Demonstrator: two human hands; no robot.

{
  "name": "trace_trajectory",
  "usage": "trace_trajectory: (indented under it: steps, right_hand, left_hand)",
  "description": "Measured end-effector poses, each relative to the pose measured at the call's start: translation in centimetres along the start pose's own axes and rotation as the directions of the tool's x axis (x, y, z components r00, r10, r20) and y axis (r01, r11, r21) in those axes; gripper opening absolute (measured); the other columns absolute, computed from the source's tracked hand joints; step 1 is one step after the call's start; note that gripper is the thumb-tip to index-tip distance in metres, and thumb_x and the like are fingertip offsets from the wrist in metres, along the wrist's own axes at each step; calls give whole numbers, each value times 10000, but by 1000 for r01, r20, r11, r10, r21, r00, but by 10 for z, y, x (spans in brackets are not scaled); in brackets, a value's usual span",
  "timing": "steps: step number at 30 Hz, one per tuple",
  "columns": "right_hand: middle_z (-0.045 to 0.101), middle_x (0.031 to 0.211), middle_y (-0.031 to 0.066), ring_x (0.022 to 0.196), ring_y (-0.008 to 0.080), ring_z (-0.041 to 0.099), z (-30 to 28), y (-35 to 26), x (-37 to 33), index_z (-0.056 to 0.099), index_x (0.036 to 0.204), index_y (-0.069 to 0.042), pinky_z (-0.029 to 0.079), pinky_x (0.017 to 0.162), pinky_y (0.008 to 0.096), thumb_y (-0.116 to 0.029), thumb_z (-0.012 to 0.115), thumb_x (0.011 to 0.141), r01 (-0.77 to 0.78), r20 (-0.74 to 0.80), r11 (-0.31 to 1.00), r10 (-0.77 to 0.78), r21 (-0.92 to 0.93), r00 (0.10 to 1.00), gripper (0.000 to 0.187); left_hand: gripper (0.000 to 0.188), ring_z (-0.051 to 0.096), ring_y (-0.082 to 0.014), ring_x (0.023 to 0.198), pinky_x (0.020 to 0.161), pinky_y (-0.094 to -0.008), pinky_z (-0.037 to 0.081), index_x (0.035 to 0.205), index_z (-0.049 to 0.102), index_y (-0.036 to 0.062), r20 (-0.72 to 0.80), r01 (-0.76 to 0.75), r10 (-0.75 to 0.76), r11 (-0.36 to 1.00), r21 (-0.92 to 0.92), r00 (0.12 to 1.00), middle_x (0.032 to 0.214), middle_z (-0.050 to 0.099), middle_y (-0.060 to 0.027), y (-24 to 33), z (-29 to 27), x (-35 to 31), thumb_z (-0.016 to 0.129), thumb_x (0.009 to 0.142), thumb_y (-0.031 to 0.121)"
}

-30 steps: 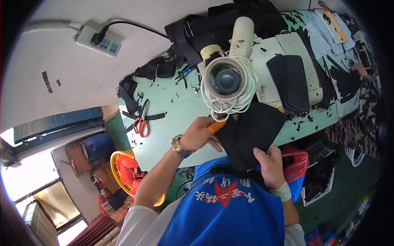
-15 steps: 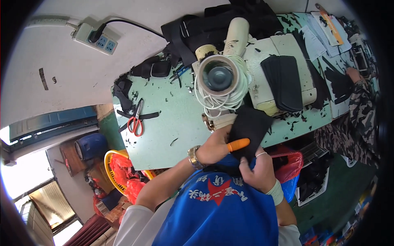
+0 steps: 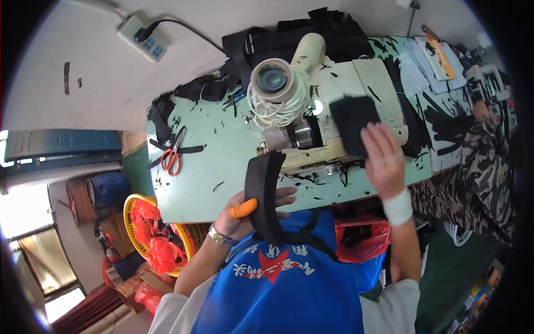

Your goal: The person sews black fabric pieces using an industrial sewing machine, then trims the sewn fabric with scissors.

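In my left hand, an orange finger cover on its thumb, is a curved stack of black fabric pieces, upright before the blue apron. The thumb presses one side; the other fingers pass behind and show beyond it. My right hand, bandaged white at the wrist, grips the lower edge of another black fabric stack over the cream sewing machine. Its fingers lie on top and its thumb is hidden. That stack is blurred. A coil of white cord hangs around a round holder on the machine.
Red-handled scissors lie on the green table at left. A yellow basket with red bags stands below. A red bag hangs by the front edge. At far right, a co-worker's camouflage sleeve reaches near black strips.
My hands have moved apart. The left keeps black pieces, now turned edge-up; the right has left them and reached right to the stack on the machine. The view has shifted slightly.
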State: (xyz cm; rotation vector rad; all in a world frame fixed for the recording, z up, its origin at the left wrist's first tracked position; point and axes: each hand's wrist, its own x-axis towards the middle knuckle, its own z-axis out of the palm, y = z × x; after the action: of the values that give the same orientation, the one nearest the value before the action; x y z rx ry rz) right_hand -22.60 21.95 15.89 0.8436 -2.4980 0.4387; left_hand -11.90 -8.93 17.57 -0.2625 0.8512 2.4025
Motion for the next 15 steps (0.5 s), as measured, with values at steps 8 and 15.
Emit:
trace_trajectory:
  steps: [8, 15]
  right_hand:
    - [586, 1105, 182, 1081, 346, 536, -1, -152, -38, 627, 1006, 11, 503, 899, 418, -73, 637, 699, 197, 24, 834, -244, 515, 969, 318]
    - [424, 1300, 200, 1215, 270, 413, 9, -218, 10, 213, 1375, 98, 289, 1054, 364, -248, 536, 908, -562, 567, -112, 301, 820, 767, 665]
  left_hand:
    - [466, 600, -196, 1025, 864, -338, 515, 1263, 439, -6, -329, 78, -84, 996, -31, 941, 1171, 575, -122, -23, -2, -2, 606, 903, 239]
    - [962, 360, -241, 1314, 1095, -390, 284, 1419, 179, -25, 46, -160, 171, 747, 645, 984, 1401, 370, -167, 10, -34, -36, 717, 775, 444]
